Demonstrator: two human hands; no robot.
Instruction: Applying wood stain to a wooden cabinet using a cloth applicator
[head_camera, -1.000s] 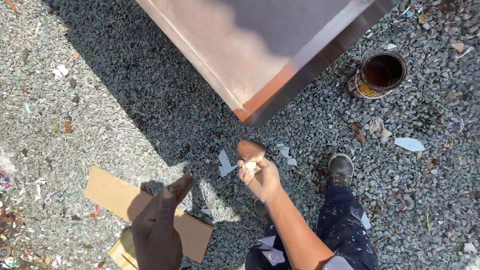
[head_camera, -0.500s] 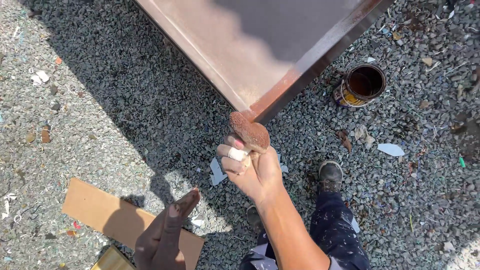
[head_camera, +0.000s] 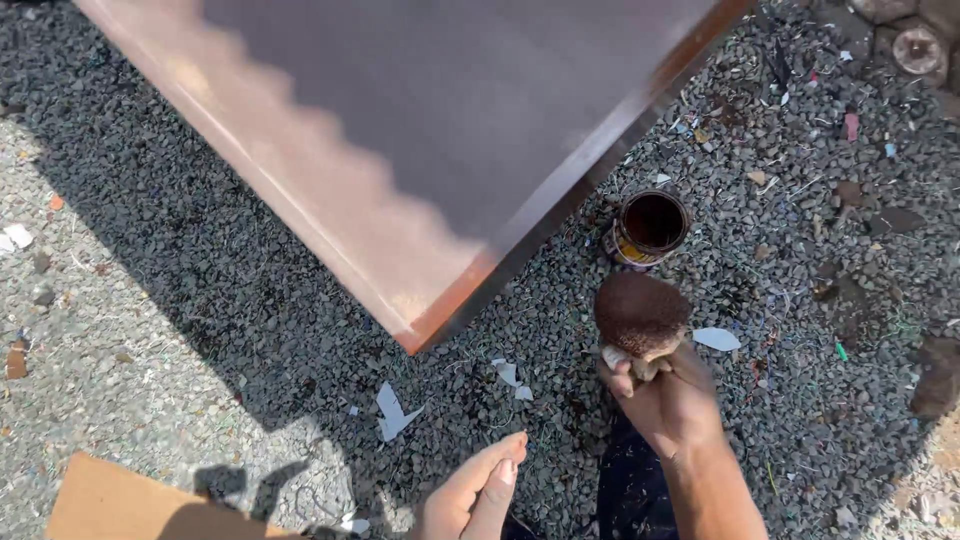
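1 round brown brush (head_camera: 640, 312) sits tight in the right hand (head_camera: 662, 398), just beside the open paint can (head_camera: 649, 228) on gravel (head_camera: 200, 300). Left hand (head_camera: 478, 492) is loose, holding nothing.

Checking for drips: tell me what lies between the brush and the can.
Head view: only bare gravel lies between the brush, held in the right hand, and the can; the gap is short.

The brush (head_camera: 640, 312) in my right hand (head_camera: 665, 400) has a reddish-brown bristle head. The open tin (head_camera: 648, 228) is dark brown inside, with a yellow band outside. The metal panel (head_camera: 430, 130) is reddish-brown with an orange edge. The gravel (head_camera: 200, 300) is grey, strewn with white scraps (head_camera: 392, 412).
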